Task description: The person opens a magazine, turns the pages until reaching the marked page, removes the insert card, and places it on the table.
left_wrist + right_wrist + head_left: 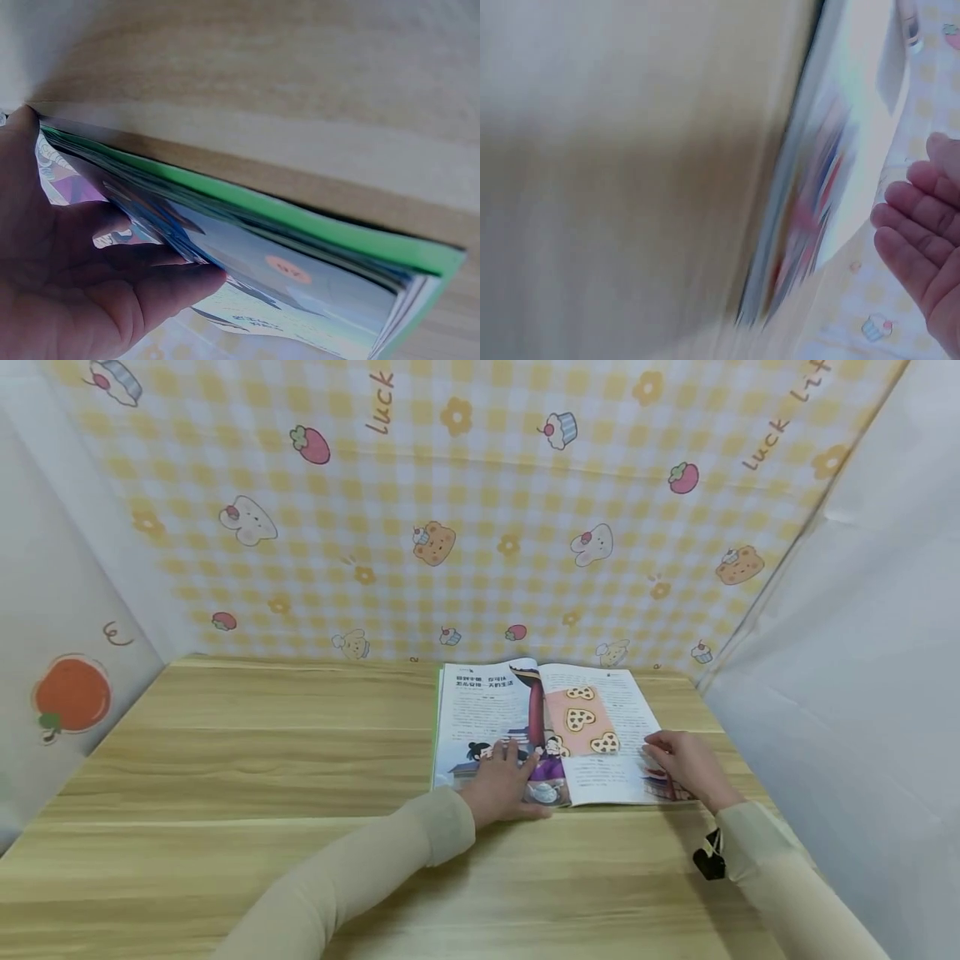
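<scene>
My left hand (504, 781) rests flat with relaxed fingers on the left page of the open magazine (480, 710), which lies on the table (225, 752) near the back wall. My right hand (686, 766), fingers straight, touches the right page edge.

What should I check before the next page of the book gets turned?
1. Book lies open and flat on the table: ok.
2. Left hand rests on the left page with fingers straight, keeping it down: ok.
3. Right hand lies at the outer edge of the right page: ok.
4. Right hand has just one sheet: cannot tell, the right wrist view is blurred.
5. Card with heart cookies lying on the right page is out of the way: not ok.
</scene>
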`<action>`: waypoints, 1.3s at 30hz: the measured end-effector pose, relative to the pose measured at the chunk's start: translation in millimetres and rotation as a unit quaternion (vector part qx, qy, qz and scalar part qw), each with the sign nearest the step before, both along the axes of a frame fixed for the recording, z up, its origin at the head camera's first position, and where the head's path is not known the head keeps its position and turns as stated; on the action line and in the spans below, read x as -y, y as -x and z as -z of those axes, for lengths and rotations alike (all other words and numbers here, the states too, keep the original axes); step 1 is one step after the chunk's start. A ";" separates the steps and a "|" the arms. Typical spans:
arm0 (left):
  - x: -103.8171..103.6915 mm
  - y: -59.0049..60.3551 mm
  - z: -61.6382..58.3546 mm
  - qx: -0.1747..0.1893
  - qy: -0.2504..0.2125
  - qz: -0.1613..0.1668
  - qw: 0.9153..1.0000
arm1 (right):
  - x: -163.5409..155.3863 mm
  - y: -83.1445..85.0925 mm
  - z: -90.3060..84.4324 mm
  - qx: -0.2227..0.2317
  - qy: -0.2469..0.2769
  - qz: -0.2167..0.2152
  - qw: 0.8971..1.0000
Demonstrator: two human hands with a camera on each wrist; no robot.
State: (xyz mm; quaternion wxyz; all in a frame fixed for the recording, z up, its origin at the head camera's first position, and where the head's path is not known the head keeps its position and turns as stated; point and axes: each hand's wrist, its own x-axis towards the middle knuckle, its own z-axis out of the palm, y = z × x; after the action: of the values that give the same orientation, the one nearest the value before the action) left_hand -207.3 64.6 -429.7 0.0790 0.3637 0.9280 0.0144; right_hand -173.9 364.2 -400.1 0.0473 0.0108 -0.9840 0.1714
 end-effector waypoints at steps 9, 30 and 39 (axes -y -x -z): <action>-0.4 1.2 1.6 -0.002 0.002 0.000 1.000 | 26.0 21.7 -4.1 -0.003 0.041 0.016 0.999; -0.6 -3.2 1.2 -0.041 0.033 0.003 0.999 | 47.4 49.8 3.4 0.060 0.001 0.025 0.998; 0.2 -2.9 3.6 -0.045 0.030 -0.001 0.999 | 51.7 56.6 6.0 0.115 -0.038 0.052 0.991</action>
State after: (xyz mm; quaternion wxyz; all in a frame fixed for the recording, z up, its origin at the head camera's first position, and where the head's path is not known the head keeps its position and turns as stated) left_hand -204.4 64.4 -433.2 0.0477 0.3609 0.9309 -0.0300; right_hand -230.5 312.5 -406.1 -0.0582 -0.0585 -0.9880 0.1308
